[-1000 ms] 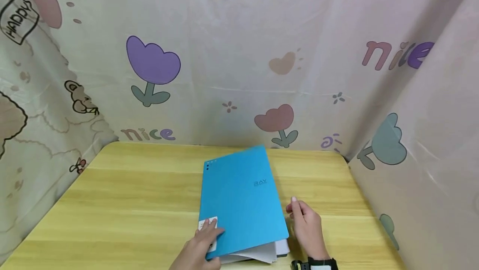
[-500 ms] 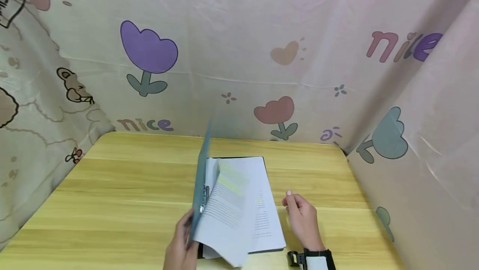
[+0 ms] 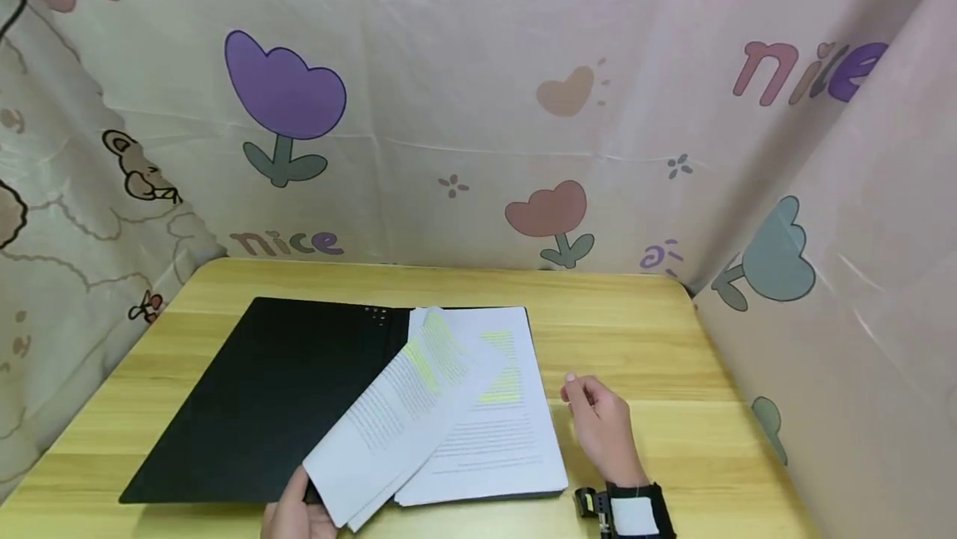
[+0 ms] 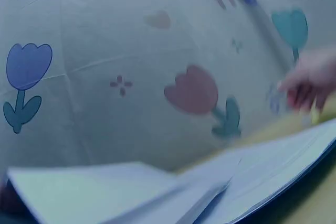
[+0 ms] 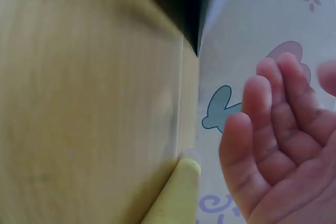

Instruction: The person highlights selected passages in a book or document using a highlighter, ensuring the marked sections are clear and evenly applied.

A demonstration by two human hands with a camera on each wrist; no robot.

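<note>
A ring-type folder lies opened on the table, its black inner cover (image 3: 262,389) spread to the left. Printed sheets (image 3: 497,439) with yellow highlighting rest on its right side. Some top sheets (image 3: 381,431) lean over toward the left, their lower corner at my left hand (image 3: 292,516). That hand grips the cover's near edge, thumb by the paper corner, other fingers partly hidden. In the left wrist view the lifted sheets (image 4: 89,187) fill the bottom. My right hand (image 3: 601,427) stays beside the folder's right edge, fingers loosely curled, holding nothing; the right wrist view shows its bare palm (image 5: 283,156).
The wooden table (image 3: 658,340) extends on both sides of the folder. A printed curtain (image 3: 419,107) encloses the back and sides. A camera strap (image 3: 635,510) circles my right wrist. A yellow rounded part (image 5: 176,198) shows low in the right wrist view.
My left hand has swung the blue cover over from right to left, so its black inside now faces up. Some sheets have followed leftward. My right hand has barely moved.
</note>
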